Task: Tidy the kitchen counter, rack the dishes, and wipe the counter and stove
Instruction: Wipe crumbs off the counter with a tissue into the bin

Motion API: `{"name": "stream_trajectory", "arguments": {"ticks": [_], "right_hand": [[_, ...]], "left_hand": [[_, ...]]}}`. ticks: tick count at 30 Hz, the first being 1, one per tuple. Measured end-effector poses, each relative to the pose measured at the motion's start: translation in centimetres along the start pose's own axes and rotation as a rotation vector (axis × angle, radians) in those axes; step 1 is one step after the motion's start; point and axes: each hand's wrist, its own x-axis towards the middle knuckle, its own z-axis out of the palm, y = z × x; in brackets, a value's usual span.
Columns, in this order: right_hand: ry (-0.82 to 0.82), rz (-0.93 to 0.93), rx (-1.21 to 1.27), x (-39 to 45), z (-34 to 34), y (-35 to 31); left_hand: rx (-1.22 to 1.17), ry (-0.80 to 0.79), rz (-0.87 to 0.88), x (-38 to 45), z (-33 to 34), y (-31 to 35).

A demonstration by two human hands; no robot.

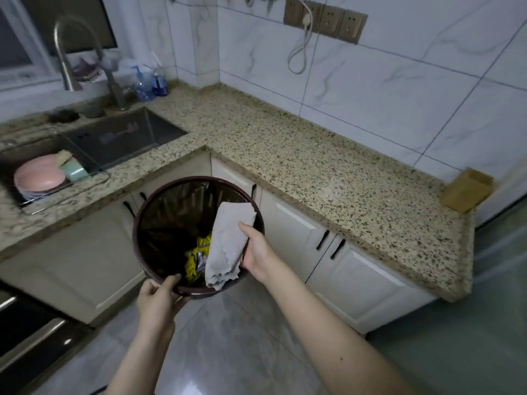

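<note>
White marble-look tiles (370,89) with thin grey veins cover the far and right walls, split by dark grout lines. A row of bronze wall sockets (325,21) sits high on the far wall, with a white cord (299,49) looping down from one plug. At the far left a window (17,47) shows dark glass in a pale frame. Cream cabinet doors (353,266) with slim black handles (322,240) run under the speckled granite bench (299,166), which turns an L-shaped corner. The floor (228,352) is glossy grey tile that catches a soft reflection. A dark appliance front with steel bars (31,337) stands near left. The light is dim and cool.
</note>
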Motion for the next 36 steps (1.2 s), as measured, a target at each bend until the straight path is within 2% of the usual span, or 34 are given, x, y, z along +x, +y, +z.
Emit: {"name": "stream_trajectory", "arguments": {"ticks": [7, 13, 19, 24, 36], "right_hand": [[-0.132, -0.002, -0.155, 0.3, 9.4, 6.4], [-0.286, 0.041, -0.250, -0.5, 21.7, 14.7], [-0.476, 0.201, -0.339, -3.8, 34.7, 27.4], [-0.591, 0.389, -0.351, -7.2, 41.6, 38.2], [-0.865, 0.723, -0.548, -15.5, 55.9, 59.6]], "left_hand": [[-0.108, 0.135, 0.031, 0.4, -10.4, 3.1], [-0.159, 0.299, 0.092, 0.5, -22.6, 7.4], [-0.284, 0.514, 0.145, -0.8, -38.4, 10.5], [-0.383, 0.696, 0.145, -3.3, -49.1, 10.8], [-0.641, 1.125, 0.093, -7.7, -70.6, 7.6]]}}
